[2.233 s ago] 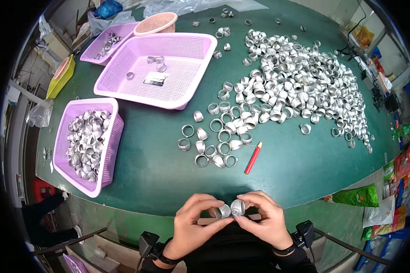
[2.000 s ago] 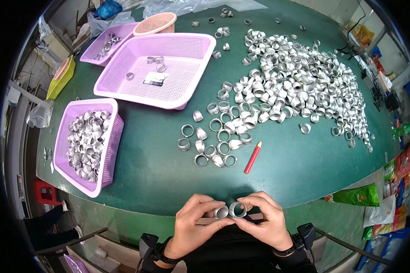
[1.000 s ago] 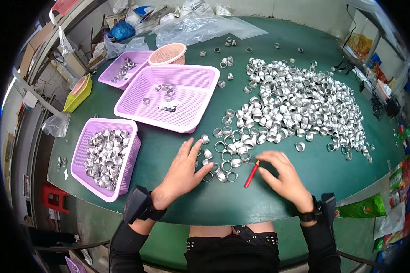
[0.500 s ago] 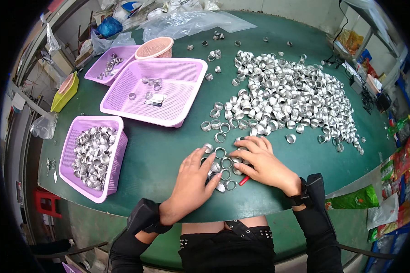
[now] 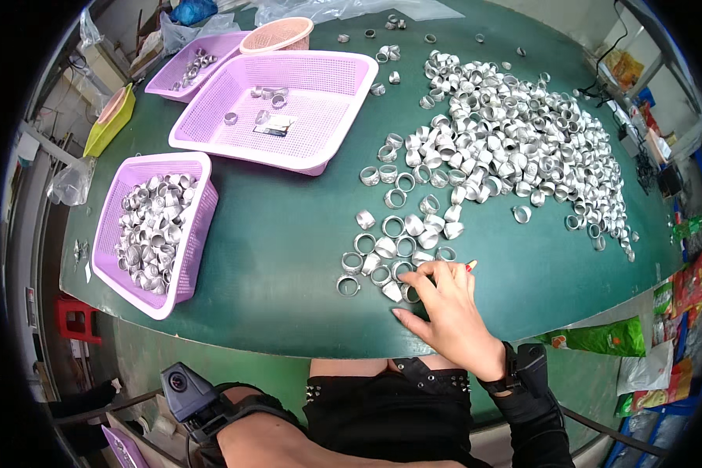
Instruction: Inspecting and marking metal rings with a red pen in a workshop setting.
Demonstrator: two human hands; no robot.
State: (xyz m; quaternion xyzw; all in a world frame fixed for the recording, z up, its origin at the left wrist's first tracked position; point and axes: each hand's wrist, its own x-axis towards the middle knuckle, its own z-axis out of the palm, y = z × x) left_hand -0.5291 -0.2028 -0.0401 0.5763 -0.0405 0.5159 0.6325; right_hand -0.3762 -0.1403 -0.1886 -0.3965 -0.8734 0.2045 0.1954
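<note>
My right hand (image 5: 451, 313) rests over the near right side of a small group of silver metal rings (image 5: 384, 247). Its fingers are spread, thumb apart, with the index fingertip touching a ring. A red stick-like thing (image 5: 471, 266) peeks out beside those fingers, mostly covered. At the lower edge, the back of my left hand (image 5: 288, 446) shows close to me, off the table; its fingers are out of view. Beyond the small group lies a large heap of similar rings (image 5: 515, 132).
A purple basket (image 5: 204, 199) full of rings stands on the left. Behind it are a wider purple basket (image 5: 320, 160) with a few rings, another purple basket (image 5: 164, 92) and a peach basket (image 5: 277, 37). The green table's edge (image 5: 288, 352) curves in front of me.
My left hand has left the rings and come back toward me, to the lower edge. My right hand has shifted nearer. The view has tilted, and the small group lies more spread out.
</note>
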